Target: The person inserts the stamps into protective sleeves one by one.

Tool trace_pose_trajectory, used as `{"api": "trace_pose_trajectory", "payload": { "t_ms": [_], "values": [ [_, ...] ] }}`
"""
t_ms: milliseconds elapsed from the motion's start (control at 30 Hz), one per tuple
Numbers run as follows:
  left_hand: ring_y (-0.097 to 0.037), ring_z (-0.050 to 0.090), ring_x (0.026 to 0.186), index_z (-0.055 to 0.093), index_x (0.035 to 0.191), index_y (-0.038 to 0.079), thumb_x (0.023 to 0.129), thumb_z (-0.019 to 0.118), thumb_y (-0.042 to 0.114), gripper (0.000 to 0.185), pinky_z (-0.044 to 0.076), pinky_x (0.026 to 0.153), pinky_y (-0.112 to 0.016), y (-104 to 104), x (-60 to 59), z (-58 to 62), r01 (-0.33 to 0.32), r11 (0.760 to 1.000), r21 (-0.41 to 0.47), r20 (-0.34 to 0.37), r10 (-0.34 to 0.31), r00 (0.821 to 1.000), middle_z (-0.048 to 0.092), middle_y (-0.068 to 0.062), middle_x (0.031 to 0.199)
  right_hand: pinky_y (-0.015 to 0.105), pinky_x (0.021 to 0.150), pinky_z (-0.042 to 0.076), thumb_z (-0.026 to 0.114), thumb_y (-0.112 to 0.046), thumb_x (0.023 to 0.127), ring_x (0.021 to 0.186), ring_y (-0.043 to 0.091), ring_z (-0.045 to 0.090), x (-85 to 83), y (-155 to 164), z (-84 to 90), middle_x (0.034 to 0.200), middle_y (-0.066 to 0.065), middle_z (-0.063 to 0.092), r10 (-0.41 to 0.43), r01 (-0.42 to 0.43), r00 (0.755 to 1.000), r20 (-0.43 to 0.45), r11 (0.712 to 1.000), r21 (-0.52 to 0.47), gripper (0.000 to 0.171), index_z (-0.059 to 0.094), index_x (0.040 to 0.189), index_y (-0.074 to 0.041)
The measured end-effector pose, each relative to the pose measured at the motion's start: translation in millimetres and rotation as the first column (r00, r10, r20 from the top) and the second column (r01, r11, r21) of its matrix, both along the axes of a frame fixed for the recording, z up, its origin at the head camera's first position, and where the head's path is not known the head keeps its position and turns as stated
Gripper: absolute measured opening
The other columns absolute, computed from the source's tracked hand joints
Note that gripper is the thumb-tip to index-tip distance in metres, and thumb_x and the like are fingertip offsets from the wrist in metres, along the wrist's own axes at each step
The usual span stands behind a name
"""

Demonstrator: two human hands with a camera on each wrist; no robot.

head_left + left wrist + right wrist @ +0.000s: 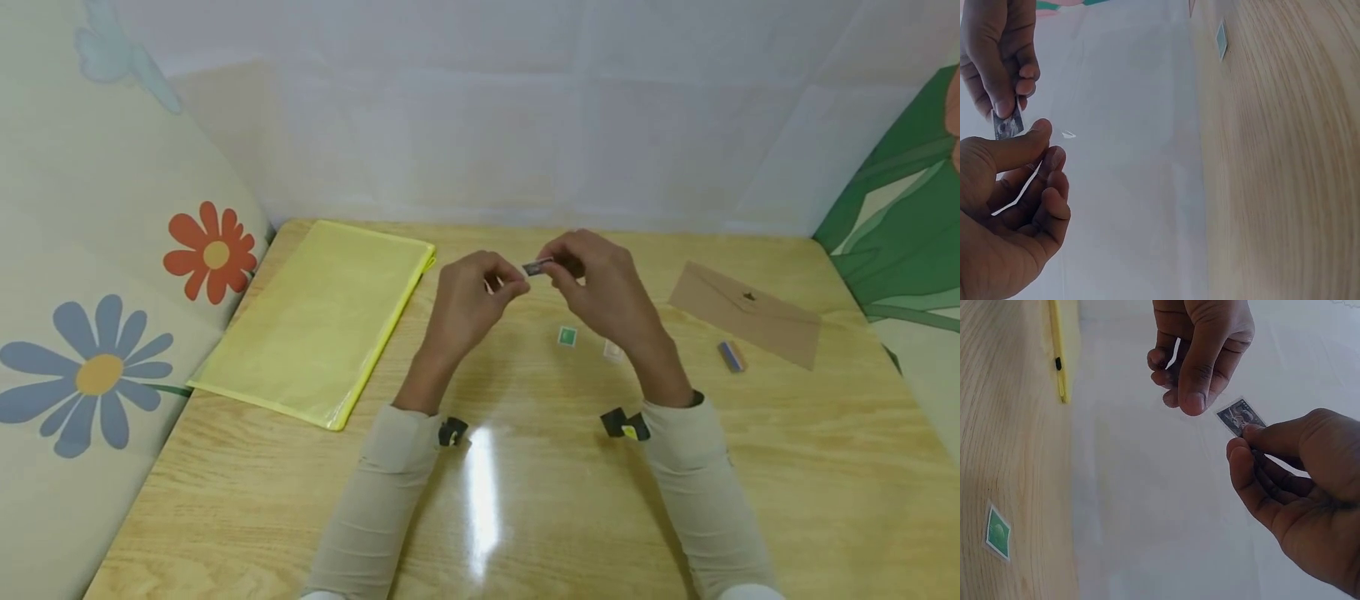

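Observation:
My right hand [600,279] pinches a small dark postage stamp [1239,417] between thumb and fingertips, raised above the table. Close by on the left, my left hand [474,296] has its thumb and index fingertip together. A glint of a small clear plastic piece [1068,134] shows at those fingertips in the left wrist view; its full outline is too faint to tell. On the table below lies a green stamp [567,337] with a pale border. Beside it, a pale stamp [612,350] is partly hidden by my right wrist.
A yellow zip folder [322,317] lies flat at the left of the wooden table [555,517]. To the right are a brown envelope [750,321] and a small blue, white and orange eraser [731,357]. White sheeting [480,125] hangs behind the table's far edge.

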State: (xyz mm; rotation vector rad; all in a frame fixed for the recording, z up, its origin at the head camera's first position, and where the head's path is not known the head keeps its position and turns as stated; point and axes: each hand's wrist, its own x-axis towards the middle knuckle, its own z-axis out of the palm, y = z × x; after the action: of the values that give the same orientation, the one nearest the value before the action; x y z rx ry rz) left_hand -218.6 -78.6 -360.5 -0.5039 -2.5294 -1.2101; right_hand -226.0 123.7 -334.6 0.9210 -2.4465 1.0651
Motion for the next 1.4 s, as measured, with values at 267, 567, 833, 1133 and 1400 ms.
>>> {"api": "trace_pose_trajectory", "payload": {
  "t_ms": [267, 567, 833, 1133, 1400],
  "values": [
    [-0.013, 0.055, 0.068, 0.071, 0.087, 0.010, 0.089, 0.079, 0.020, 0.012, 0.044, 0.057, -0.030, 1.1, 0.8, -0.2, 0.017, 1.000, 0.012, -0.012, -0.017, 1.000, 0.064, 0.001, 0.081, 0.027, 0.069, 0.054, 0.064, -0.014, 0.100, 0.077, 0.009, 0.063, -1.2, 0.0, -0.2, 0.097, 0.002, 0.064, 0.037, -0.036, 0.999, 0.008, 0.999, -0.019, 0.013, 0.067, 0.110, -0.007],
    [-0.012, 0.056, 0.070, 0.072, 0.089, 0.011, 0.089, 0.078, 0.020, 0.011, 0.046, 0.060, -0.030, 1.2, 0.4, 0.6, 0.038, 0.999, 0.020, -0.026, -0.037, 0.999, 0.066, 0.002, 0.084, 0.028, 0.071, 0.054, 0.066, -0.014, 0.099, 0.080, 0.011, 0.063, 0.0, 2.5, 3.4, 0.100, 0.003, 0.064, 0.003, -0.005, 1.000, 0.031, 0.999, 0.041, 0.011, 0.069, 0.108, -0.008],
    [-0.012, 0.055, 0.071, 0.071, 0.090, 0.012, 0.090, 0.078, 0.020, 0.010, 0.046, 0.060, -0.030, 2.7, 1.4, 0.7, 0.041, 0.999, 0.002, -0.001, -0.041, 0.999, 0.064, 0.003, 0.084, 0.030, 0.070, 0.053, 0.065, -0.013, 0.099, 0.079, 0.013, 0.063, 0.6, 2.3, 3.6, 0.098, 0.004, 0.064, -0.018, 0.016, 0.999, 0.036, 0.998, 0.069, 0.010, 0.069, 0.107, -0.007],
    [-0.012, 0.055, 0.070, 0.071, 0.090, 0.011, 0.089, 0.078, 0.018, 0.010, 0.046, 0.060, -0.029, 2.9, -0.3, -0.2, 0.044, 0.999, 0.013, -0.053, -0.043, 0.998, 0.065, 0.002, 0.085, 0.031, 0.069, 0.054, 0.065, -0.012, 0.099, 0.077, 0.014, 0.063, 0.6, 3.1, 3.4, 0.096, 0.004, 0.064, -0.012, 0.010, 0.999, 0.037, 0.997, 0.071, 0.010, 0.069, 0.107, -0.006],
    [-0.013, 0.054, 0.069, 0.070, 0.092, 0.010, 0.090, 0.078, 0.021, 0.014, 0.044, 0.058, -0.030, 2.8, 0.2, -0.6, 0.050, 0.999, -0.004, 0.030, -0.050, 0.998, 0.063, 0.002, 0.083, 0.028, 0.075, 0.054, 0.063, -0.014, 0.101, 0.087, 0.014, 0.064, 2.4, -2.7, 3.5, 0.106, 0.006, 0.064, -0.016, 0.010, 0.998, 0.065, 0.996, 0.088, 0.018, 0.066, 0.116, -0.005]
  ]
}}
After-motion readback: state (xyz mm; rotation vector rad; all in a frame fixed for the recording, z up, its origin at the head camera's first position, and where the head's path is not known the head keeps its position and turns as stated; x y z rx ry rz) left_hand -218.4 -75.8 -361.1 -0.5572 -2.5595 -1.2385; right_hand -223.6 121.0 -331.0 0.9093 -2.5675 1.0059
